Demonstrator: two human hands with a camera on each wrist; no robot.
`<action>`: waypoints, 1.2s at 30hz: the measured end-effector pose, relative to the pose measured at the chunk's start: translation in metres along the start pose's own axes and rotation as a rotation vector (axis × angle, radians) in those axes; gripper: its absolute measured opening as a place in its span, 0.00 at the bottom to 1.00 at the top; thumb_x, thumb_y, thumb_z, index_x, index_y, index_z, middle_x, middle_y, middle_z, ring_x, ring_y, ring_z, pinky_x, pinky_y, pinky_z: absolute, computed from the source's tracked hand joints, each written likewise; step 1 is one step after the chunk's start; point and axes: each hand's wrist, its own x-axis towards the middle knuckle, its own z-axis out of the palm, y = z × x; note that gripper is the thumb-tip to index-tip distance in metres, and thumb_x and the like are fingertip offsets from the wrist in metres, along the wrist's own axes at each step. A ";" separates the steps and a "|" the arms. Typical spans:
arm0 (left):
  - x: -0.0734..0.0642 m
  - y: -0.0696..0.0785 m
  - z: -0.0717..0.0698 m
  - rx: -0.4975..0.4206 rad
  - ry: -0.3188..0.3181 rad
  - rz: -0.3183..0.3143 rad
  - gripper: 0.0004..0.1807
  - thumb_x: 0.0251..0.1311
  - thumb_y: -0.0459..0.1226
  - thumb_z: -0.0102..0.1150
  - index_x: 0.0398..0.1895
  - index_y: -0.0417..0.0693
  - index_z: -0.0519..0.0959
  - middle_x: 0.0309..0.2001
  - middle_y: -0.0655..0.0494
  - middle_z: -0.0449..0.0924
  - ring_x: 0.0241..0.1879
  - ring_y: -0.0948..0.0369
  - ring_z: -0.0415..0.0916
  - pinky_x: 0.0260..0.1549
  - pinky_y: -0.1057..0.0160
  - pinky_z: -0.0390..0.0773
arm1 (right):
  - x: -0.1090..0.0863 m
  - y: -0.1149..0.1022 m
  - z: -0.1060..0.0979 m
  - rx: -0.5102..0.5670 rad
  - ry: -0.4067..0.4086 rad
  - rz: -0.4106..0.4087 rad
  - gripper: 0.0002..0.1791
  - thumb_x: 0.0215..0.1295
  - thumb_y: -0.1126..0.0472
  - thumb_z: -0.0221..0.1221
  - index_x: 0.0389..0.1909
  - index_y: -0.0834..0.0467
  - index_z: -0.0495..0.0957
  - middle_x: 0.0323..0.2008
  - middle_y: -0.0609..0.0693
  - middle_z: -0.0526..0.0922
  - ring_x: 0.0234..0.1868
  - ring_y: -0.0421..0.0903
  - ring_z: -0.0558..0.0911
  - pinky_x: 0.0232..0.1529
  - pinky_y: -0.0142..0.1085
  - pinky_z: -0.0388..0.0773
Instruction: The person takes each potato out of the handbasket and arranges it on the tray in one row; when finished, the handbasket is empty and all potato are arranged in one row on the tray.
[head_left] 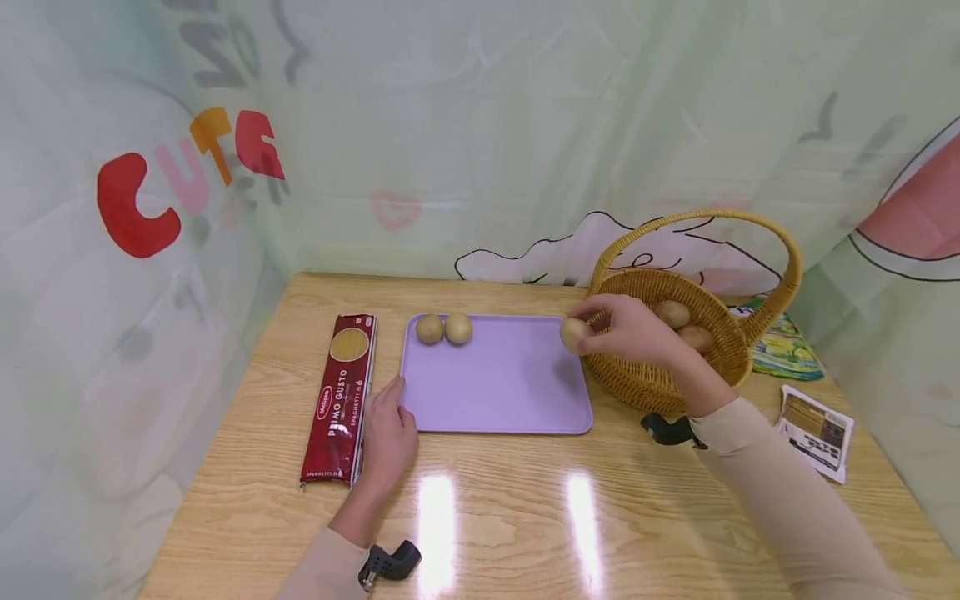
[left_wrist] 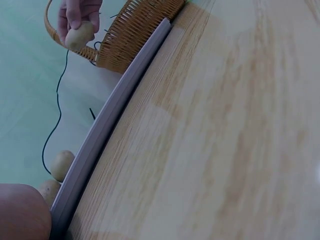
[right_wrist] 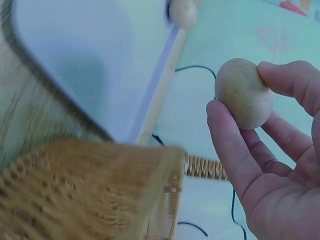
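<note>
Presently, the right hand [head_left: 633,329] pinches a raised potato [right_wrist: 244,93] between thumb and fingertips above the far right part of the lilac tray [head_left: 495,383], just left of the wicker basket [head_left: 633,387], in which further potatoes [head_left: 672,313] lie. At the tray's near left edge, the left hand [head_left: 389,437] rests with fingers loosely extended, right of the spaghetti packet [head_left: 341,408]; two paired potatoes [head_left: 458,328] sit side by side in the tray's far left corner.
</note>
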 end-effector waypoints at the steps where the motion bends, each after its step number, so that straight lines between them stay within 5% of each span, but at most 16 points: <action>1: 0.000 0.000 0.000 -0.004 0.006 0.006 0.26 0.57 0.23 0.50 0.62 0.31 0.71 0.64 0.40 0.71 0.59 0.44 0.66 0.63 0.50 0.66 | 0.002 -0.002 0.003 0.002 0.003 -0.007 0.24 0.53 0.57 0.71 0.53 0.54 0.80 0.45 0.51 0.81 0.39 0.48 0.81 0.36 0.38 0.79; 18: 0.000 -0.001 -0.001 -0.014 0.009 0.008 0.26 0.58 0.23 0.49 0.63 0.32 0.71 0.63 0.40 0.71 0.59 0.45 0.67 0.63 0.51 0.67 | 0.046 -0.014 0.048 0.120 0.037 -0.050 0.24 0.54 0.62 0.68 0.54 0.61 0.78 0.47 0.56 0.80 0.42 0.53 0.82 0.39 0.39 0.81; 36: 0.000 -0.002 0.000 -0.015 0.030 0.023 0.25 0.57 0.22 0.50 0.61 0.31 0.73 0.62 0.38 0.72 0.57 0.44 0.67 0.61 0.49 0.69 | 0.098 -0.004 0.104 0.235 0.073 0.104 0.26 0.59 0.63 0.65 0.59 0.65 0.75 0.51 0.59 0.79 0.51 0.53 0.79 0.43 0.38 0.82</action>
